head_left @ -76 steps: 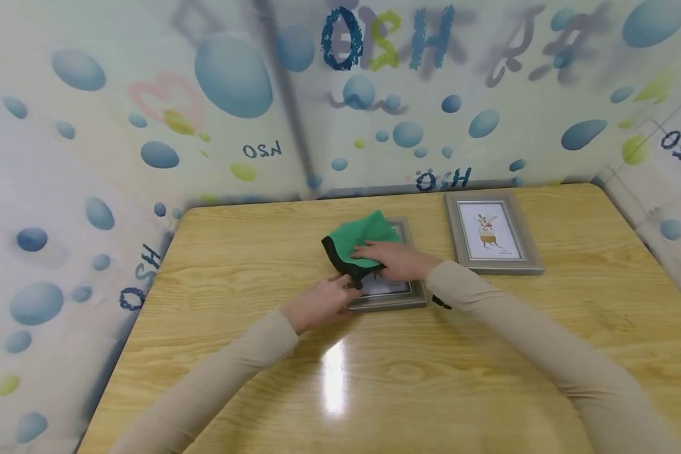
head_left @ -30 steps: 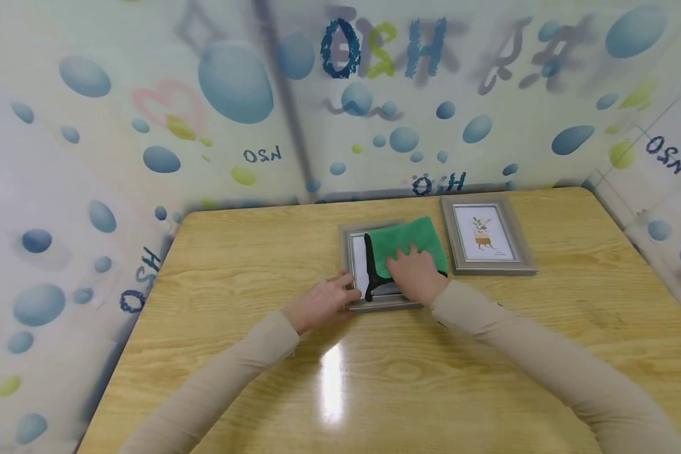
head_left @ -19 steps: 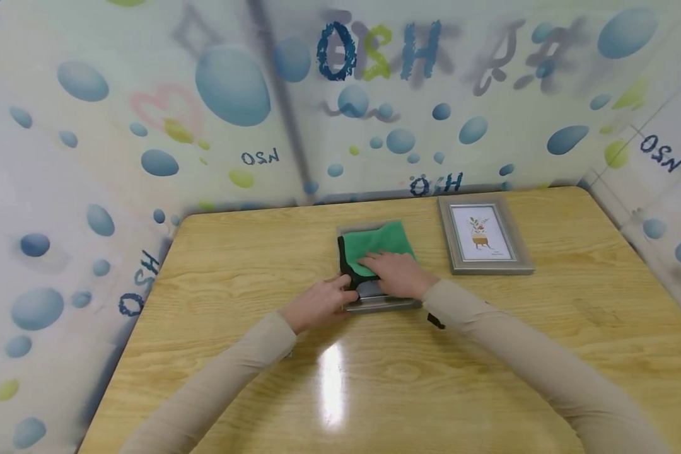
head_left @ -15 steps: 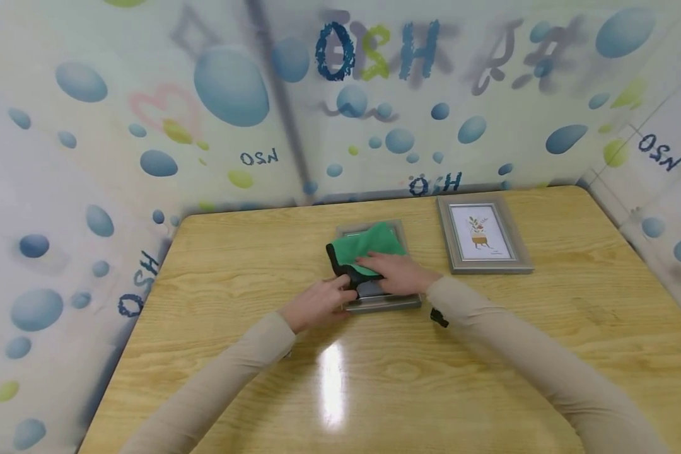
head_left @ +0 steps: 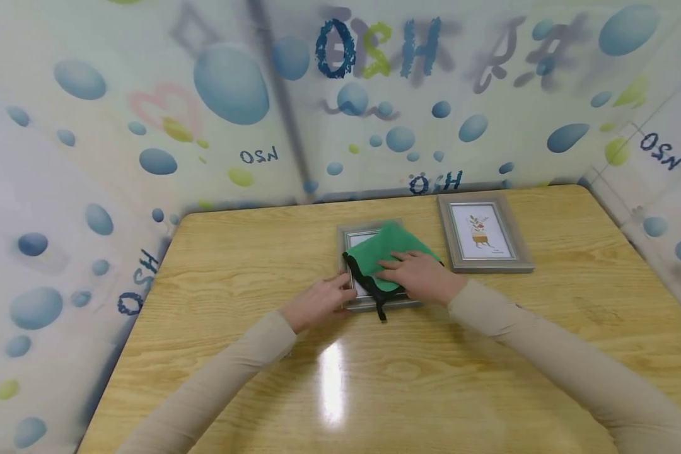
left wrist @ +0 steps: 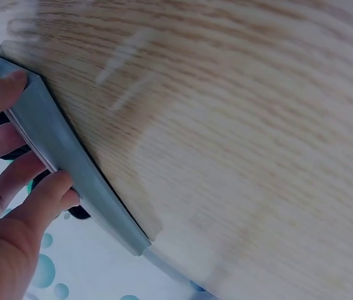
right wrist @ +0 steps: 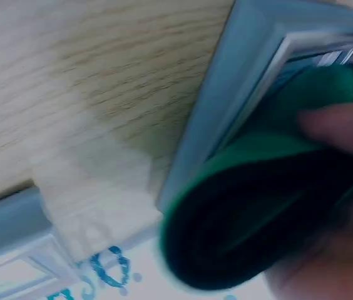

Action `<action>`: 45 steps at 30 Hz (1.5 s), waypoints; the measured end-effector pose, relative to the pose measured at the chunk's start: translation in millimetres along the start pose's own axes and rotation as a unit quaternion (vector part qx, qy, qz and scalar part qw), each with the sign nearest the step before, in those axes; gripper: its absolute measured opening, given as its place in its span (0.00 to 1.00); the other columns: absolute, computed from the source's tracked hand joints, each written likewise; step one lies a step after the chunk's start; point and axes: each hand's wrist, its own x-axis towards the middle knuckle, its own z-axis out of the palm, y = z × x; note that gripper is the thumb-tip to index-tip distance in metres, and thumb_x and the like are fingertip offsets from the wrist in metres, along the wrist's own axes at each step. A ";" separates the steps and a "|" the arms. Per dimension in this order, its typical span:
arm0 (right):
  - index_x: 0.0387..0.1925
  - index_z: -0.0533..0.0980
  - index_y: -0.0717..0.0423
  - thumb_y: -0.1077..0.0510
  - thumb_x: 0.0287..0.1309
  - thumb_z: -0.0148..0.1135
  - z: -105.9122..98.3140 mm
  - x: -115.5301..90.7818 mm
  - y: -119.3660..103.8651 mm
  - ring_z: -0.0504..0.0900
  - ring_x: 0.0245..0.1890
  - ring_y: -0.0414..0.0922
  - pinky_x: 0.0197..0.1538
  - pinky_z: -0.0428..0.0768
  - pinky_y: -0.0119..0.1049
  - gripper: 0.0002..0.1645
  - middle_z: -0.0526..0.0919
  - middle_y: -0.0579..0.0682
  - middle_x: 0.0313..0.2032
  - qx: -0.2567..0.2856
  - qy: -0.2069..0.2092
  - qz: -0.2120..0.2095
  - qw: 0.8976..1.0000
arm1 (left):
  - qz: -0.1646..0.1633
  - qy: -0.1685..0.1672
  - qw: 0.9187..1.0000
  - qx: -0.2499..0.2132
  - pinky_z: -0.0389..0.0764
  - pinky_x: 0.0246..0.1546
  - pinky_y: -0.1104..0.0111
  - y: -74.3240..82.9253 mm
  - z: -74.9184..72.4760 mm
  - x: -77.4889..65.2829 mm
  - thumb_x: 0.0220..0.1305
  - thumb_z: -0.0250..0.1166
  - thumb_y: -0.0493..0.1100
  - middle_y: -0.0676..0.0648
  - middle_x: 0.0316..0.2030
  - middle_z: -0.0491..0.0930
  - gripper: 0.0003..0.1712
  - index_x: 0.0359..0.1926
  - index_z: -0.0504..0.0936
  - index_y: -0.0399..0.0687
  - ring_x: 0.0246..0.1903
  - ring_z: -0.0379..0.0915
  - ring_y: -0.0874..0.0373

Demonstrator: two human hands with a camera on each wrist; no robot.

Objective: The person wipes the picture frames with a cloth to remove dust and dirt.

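A grey picture frame lies face up on the wooden table, partly hidden under a green cloth with a black border. My left hand grips the frame's near left corner. In the left wrist view its thumb and fingers curl over the frame's side. On top of the cloth, my right hand presses with spread, fairly straight fingers. The right wrist view shows the cloth bunched in a fold over the frame's edge, slightly blurred. A black loop of the cloth hangs past the near edge.
A second grey picture frame with a drawing of a potted plant lies to the right, near the back edge. Behind the wooden table stands a wall printed with blue and green drops; side walls flank it.
My right hand has swept the cloth right, left, then right again across the frame, uncovering its left part. The left hand stays at the frame's corner.
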 end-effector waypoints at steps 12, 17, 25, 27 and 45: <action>0.54 0.76 0.58 0.65 0.54 0.64 5.8 8.8 -41.4 0.84 0.37 0.52 0.29 0.82 0.45 0.23 0.82 0.58 0.47 0.057 0.094 0.025 0.994 | -0.017 0.025 0.999 -0.027 0.80 0.33 0.71 -1.9 3.4 -11.0 0.52 0.75 0.42 0.48 0.36 0.72 0.15 0.39 0.82 0.42 0.32 0.75 0.59; 0.59 0.76 0.55 0.68 0.50 0.64 14.0 11.4 -39.7 0.77 0.55 0.56 0.41 0.82 0.52 0.31 0.77 0.53 0.58 0.097 0.107 -0.019 0.989 | -0.022 0.048 0.997 -0.047 0.77 0.28 0.71 -4.0 5.2 -15.8 0.51 0.76 0.41 0.50 0.35 0.68 0.12 0.35 0.82 0.44 0.27 0.72 0.61; 0.62 0.74 0.52 0.73 0.49 0.60 12.7 5.1 -20.7 0.67 0.64 0.57 0.60 0.71 0.52 0.36 0.72 0.49 0.63 0.107 0.052 -0.082 0.989 | -0.023 0.061 0.996 -0.053 0.71 0.22 0.77 -3.8 6.7 -14.4 0.52 0.75 0.45 0.52 0.28 0.63 0.13 0.28 0.79 0.46 0.21 0.66 0.64; 0.62 0.75 0.51 0.73 0.51 0.61 9.3 0.7 -16.5 0.68 0.63 0.57 0.59 0.72 0.52 0.35 0.73 0.48 0.63 0.079 0.037 -0.074 0.994 | -0.020 0.058 0.997 -0.052 0.71 0.22 0.77 -3.7 6.8 -12.2 0.52 0.75 0.45 0.53 0.27 0.65 0.13 0.27 0.78 0.46 0.21 0.67 0.64; 0.59 0.76 0.57 0.73 0.49 0.65 -1.5 -34.8 -22.5 0.74 0.57 0.60 0.55 0.75 0.52 0.32 0.77 0.55 0.58 0.100 0.049 -0.037 0.993 | -0.030 0.032 0.999 -0.006 0.78 0.28 0.75 1.6 5.2 -7.3 0.54 0.74 0.44 0.47 0.34 0.73 0.13 0.37 0.82 0.43 0.27 0.73 0.61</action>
